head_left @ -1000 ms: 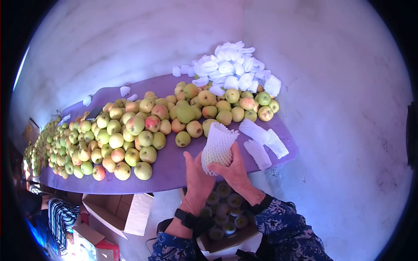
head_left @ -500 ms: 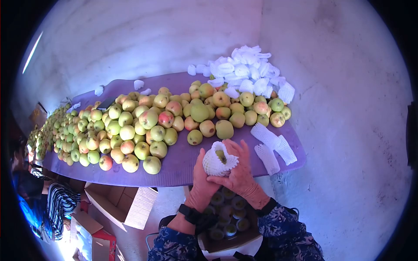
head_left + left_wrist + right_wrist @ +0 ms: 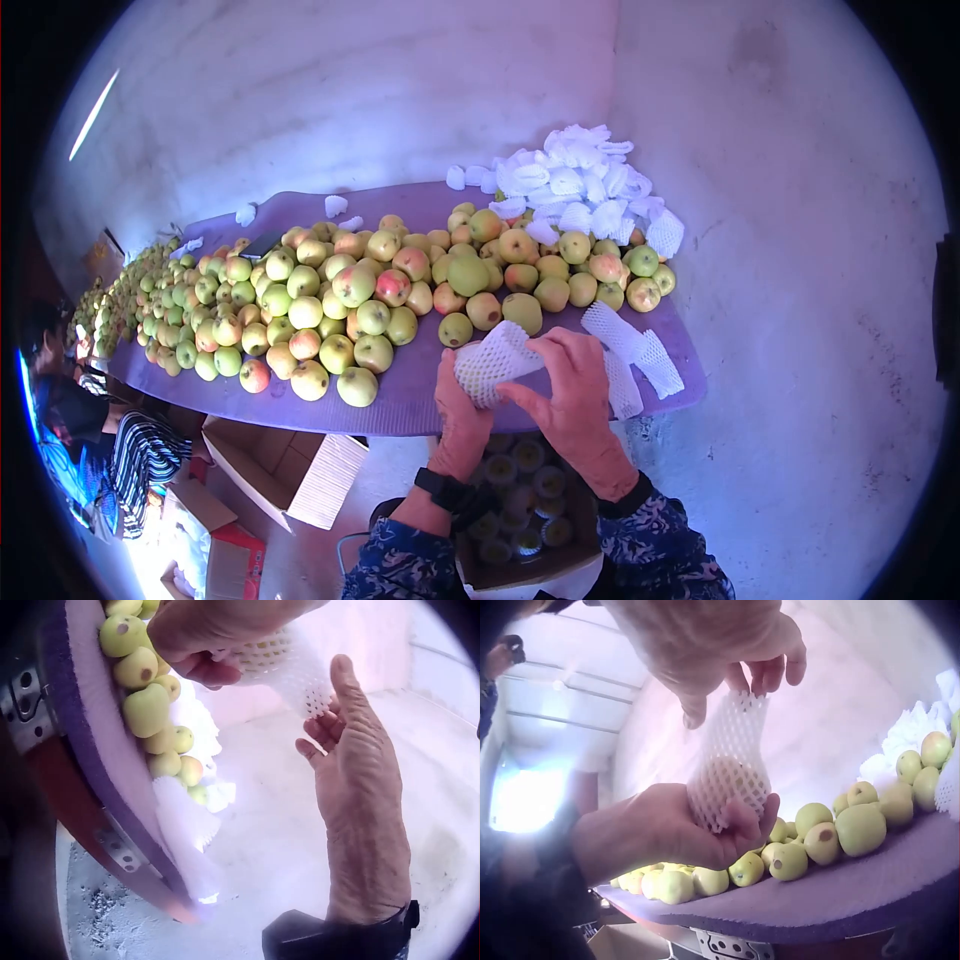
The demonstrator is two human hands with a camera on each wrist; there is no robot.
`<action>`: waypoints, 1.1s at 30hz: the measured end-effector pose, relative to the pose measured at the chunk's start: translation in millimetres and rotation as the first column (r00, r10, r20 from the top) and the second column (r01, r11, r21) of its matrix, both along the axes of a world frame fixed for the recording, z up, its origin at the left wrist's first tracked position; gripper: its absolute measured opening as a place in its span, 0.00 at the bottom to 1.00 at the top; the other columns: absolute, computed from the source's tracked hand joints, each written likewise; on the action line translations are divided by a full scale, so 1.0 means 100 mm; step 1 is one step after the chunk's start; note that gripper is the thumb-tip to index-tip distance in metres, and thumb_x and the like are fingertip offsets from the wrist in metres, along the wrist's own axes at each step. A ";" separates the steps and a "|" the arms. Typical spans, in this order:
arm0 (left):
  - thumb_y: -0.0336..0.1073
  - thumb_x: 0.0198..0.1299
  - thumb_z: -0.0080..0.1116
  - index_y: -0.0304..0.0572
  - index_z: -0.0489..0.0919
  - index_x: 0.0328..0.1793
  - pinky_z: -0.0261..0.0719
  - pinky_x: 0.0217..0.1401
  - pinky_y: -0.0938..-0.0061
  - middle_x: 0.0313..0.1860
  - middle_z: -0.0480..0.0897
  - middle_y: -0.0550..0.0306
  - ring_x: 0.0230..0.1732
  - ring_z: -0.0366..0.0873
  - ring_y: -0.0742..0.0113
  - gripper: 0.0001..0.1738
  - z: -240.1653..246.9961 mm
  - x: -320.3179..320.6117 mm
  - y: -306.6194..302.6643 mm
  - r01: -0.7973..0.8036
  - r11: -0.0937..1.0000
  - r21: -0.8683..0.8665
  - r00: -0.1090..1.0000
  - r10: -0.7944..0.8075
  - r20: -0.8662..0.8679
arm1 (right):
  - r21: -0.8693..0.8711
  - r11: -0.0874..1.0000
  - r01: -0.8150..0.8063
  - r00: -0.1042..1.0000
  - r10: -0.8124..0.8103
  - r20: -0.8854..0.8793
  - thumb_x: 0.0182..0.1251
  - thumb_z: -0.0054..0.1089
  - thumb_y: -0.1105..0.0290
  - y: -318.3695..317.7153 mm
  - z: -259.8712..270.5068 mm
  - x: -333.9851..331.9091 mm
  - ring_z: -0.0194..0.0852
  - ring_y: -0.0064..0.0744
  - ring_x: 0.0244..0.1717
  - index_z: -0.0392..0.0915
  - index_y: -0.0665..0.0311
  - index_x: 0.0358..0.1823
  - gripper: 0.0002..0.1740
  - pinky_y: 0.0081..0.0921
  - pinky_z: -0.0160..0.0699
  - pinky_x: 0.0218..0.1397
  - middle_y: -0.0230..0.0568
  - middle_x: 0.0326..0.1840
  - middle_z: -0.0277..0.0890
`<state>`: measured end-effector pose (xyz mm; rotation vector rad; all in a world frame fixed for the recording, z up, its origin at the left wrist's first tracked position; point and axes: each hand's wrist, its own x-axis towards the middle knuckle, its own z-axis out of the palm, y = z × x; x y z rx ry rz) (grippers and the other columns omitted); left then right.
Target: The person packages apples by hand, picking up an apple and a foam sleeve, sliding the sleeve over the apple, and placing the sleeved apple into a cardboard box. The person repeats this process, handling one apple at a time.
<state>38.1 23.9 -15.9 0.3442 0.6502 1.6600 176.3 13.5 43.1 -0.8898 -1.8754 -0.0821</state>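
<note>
An apple (image 3: 733, 780) shows through the mesh of a white foam net sleeve (image 3: 496, 362). My left hand (image 3: 462, 415) holds it from below, fingers curled round the covered apple, as the right wrist view shows. The sleeve's loose end stretches toward my right hand (image 3: 580, 405). Those fingers bend onto that end, while the thumb stands apart from it. In the left wrist view, the left hand (image 3: 225, 637) grips the apple's end of the sleeve and the right hand (image 3: 360, 757) is at the narrow end.
Many green and reddish apples (image 3: 352, 285) cover the purple-topped table (image 3: 440, 400). White foam sleeves (image 3: 570, 175) are heaped behind, with several flat ones (image 3: 658, 365) at the right. A box of wrapped apples (image 3: 520, 575) stands below; an open carton (image 3: 325, 480) and another person (image 3: 75, 420) are left.
The sleeve went from upright and elongated to gathered round the apple with its top open; now its end is drawn out to the right. The right hand has lifted off the apple's side.
</note>
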 end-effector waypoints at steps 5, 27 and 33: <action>0.53 0.72 0.34 0.39 0.75 0.54 0.81 0.32 0.67 0.42 0.83 0.53 0.38 0.84 0.59 0.27 -0.04 0.07 0.06 -0.090 0.994 -0.065 0.992 0.084 -0.091 | -0.057 0.997 0.045 0.995 -0.040 0.088 0.43 0.75 0.65 0.02 0.00 0.07 0.67 0.44 0.44 0.77 0.63 0.34 0.19 0.37 0.69 0.46 0.38 0.40 0.71; 0.44 0.73 0.39 0.33 0.77 0.48 0.75 0.44 0.75 0.38 0.80 0.55 0.39 0.76 0.70 0.21 -0.02 0.01 0.01 -0.246 0.929 0.275 0.617 0.369 -0.695 | -0.282 0.846 -0.453 0.887 0.460 -0.045 0.58 0.65 0.72 0.01 -0.09 -0.03 0.73 0.56 0.60 0.75 0.65 0.37 0.09 0.35 0.72 0.61 0.55 0.62 0.70; 0.45 0.74 0.38 0.34 0.77 0.47 0.74 0.44 0.75 0.37 0.80 0.56 0.39 0.76 0.70 0.22 -0.01 0.05 0.00 -0.216 0.943 0.254 0.683 0.332 -0.651 | -0.446 0.702 -0.556 0.829 0.427 -0.361 0.67 0.53 0.75 0.01 -0.12 -0.01 0.71 0.50 0.63 0.78 0.64 0.47 0.09 0.35 0.68 0.66 0.47 0.59 0.75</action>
